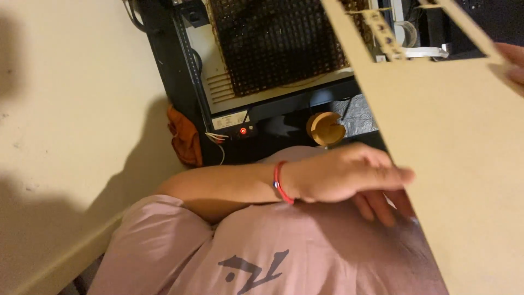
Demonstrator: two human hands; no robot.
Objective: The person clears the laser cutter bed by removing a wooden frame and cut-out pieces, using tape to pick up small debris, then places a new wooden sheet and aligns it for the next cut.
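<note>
Left hand [349, 175] grips the edge of the cut plywood sheet [458, 153]; right hand [513, 60] pinches its far edge. Keep it level, clear of the laser cutter [273, 54].

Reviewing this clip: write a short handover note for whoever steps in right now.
Left hand: grips the near edge of the big tan board, thumb on top, fingers under.
Right hand: only fingertips show at the board's far edge, touching it.
Board: held tilted over the lap, with rectangular cutouts at its top.
Machine bed with dark grid lies below, bare.
Done and left: cannot tell.
</note>
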